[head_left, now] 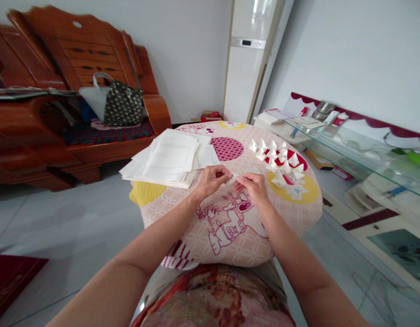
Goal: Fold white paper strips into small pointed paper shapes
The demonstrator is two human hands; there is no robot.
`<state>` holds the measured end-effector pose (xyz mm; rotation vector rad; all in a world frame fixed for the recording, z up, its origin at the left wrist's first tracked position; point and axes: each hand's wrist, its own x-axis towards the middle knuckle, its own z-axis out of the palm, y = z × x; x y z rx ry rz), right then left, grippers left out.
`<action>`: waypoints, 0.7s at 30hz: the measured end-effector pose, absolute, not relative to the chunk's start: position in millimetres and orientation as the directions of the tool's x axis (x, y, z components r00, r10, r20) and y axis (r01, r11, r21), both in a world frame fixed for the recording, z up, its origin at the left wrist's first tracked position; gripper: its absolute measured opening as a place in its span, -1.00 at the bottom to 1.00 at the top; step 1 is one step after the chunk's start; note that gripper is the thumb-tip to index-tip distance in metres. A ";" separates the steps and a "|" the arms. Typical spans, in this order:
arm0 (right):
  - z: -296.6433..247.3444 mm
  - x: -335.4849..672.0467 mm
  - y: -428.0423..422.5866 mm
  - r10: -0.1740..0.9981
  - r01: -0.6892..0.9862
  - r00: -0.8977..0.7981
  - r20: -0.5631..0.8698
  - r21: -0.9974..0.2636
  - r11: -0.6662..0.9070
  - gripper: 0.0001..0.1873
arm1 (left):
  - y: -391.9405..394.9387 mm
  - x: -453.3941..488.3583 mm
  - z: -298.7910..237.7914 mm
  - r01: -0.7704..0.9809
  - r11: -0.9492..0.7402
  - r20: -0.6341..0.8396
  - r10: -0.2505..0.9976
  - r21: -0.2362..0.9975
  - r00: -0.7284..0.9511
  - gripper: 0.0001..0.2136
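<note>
Between my two hands, above the middle of the round table, is a small folded piece of white paper (pixel 234 177). My left hand (pixel 215 178) pinches its left end, and my right hand (pixel 251 185) pinches the right end. The fingers cover most of the piece, so its shape is hard to make out. To the left of my left hand lies a stack of white paper sheets (pixel 169 156), some with faint print. Several folded white paper shapes (pixel 279 179) with pointed tips stand in rows beyond my right hand.
A patterned pink cloth (pixel 227 227) covers the round table. On the left stands a carved wooden sofa (pixel 94 50) with a dotted bag (pixel 124 103) on its seat. A glass-topped cabinet (pixel 360 141) runs along the right wall. A tall white appliance (pixel 246 77) stands behind.
</note>
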<state>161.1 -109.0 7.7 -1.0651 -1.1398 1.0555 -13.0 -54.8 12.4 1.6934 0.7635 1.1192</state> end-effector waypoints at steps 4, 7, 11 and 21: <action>8.3 159.6 -109.7 0.979 -0.098 0.148 0.142 -0.983 0.157 -0.76 | -56.2 -13.1 15.0 -0.033 -0.307 0.290 0.853 0.951 0.434 -0.78; 9.0 158.8 -109.1 0.983 -0.133 0.130 0.130 -0.980 0.147 -0.71 | -55.4 -12.0 14.6 -0.076 -0.258 0.265 0.862 0.963 0.433 -0.77; 11.4 160.7 -106.4 0.997 -0.208 0.028 0.072 -0.975 0.076 -0.44 | -51.8 -10.8 11.9 -0.127 -0.205 0.239 0.892 0.970 0.384 -0.77; 6.7 161.2 -106.5 0.999 -0.144 0.004 0.033 -0.989 0.034 -0.66 | -50.9 -11.9 8.9 -0.023 -0.195 0.184 0.872 0.981 0.454 -0.80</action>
